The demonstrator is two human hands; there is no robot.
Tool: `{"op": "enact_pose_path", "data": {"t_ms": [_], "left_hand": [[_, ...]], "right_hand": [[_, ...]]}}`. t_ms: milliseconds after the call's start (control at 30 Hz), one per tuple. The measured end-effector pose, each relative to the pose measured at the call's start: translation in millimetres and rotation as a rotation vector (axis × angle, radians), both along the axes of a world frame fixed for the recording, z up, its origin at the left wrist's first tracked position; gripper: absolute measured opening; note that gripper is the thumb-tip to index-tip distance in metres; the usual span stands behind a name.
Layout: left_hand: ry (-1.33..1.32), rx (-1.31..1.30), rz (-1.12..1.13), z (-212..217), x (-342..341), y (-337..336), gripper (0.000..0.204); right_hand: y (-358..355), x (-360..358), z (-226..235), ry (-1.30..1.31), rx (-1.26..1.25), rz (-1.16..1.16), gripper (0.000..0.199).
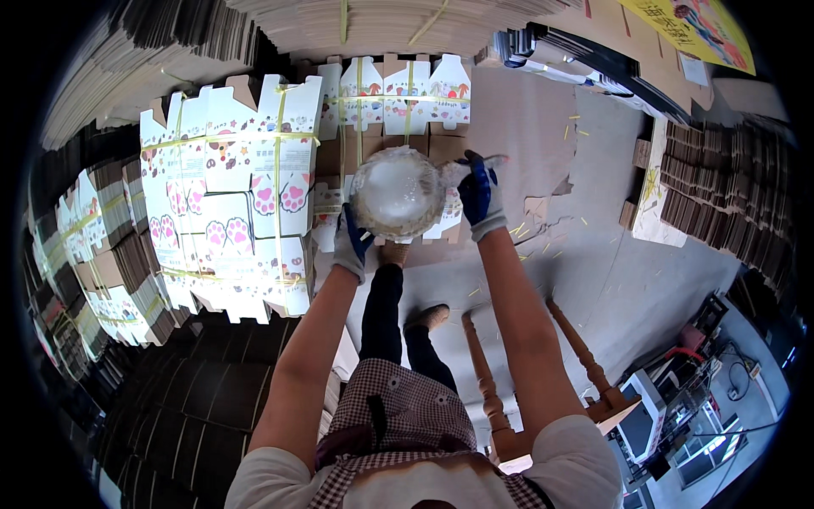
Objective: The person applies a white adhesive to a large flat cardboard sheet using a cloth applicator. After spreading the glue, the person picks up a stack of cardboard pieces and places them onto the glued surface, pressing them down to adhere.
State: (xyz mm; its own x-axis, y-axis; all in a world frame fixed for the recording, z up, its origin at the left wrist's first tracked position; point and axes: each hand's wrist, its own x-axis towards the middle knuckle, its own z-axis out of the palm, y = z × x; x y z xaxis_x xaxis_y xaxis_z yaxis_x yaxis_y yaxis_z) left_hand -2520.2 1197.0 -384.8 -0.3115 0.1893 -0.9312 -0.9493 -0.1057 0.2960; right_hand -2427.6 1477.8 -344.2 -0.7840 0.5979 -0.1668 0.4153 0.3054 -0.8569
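Observation:
A round whitish thing (395, 192) with a crinkled, see-through plastic edge is held up in front of me; its exact kind I cannot make out. My left hand (351, 240), in a blue and grey work glove, grips its lower left rim. On the other side my right hand (481, 191), gloved alike, is closed on a gathered strip of clear plastic (452, 174) that runs from the round thing. A thin pale end sticks out beyond those fingers. Behind the round thing, part of a strapped stack of printed white cartons (405, 93) is hidden.
A taller bundle of flat white cartons (229, 191) with pink paw prints stands at the left. Brown cardboard stacks (729, 199) rise at the right. A wooden stool (485, 382) is beside my legs, and a machine (670, 416) stands at lower right. Yellow strap scraps litter the floor (606, 229).

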Motion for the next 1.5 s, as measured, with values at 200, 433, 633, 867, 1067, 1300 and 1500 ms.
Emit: {"op": "enact_pose_path", "data": {"t_ms": [200, 433, 633, 867, 1067, 1300, 1500], "left_hand": [[-0.072, -0.106, 0.032, 6.5, 10.5, -9.2, 0.073], [-0.022, -0.065, -0.11, 39.0, 34.8, -43.4, 0.071], [-0.138, -0.144, -0.199, 52.0, 83.3, -109.7, 0.063], [-0.233, -0.28, -0.447, 118.4, 100.5, -146.9, 0.067], [-0.159, -0.511, -0.886, 165.4, 60.3, -79.9, 0.06], [-0.007, -0.338, -0.974, 165.8, 9.8, 129.1, 0.075], [0.109, 0.125, -1.06, 178.9, 140.1, 449.8, 0.038]], "right_hand": [[15.7, -69.4, -16.7, -0.077, -0.795, -0.338, 0.03], [10.4, -68.6, -54.2, -0.191, -0.758, -0.275, 0.041], [-0.9, 14.7, -34.1, -0.381, -0.373, -0.356, 0.046], [-49.3, 248.8, 48.0, -0.691, -0.385, -0.198, 0.047], [-45.1, 458.8, 118.4, -0.588, -0.483, -0.753, 0.039], [39.5, 510.1, 209.6, -0.519, -0.758, -1.034, 0.028], [121.2, 612.4, 194.1, -0.063, -0.694, -1.294, 0.033]]}}
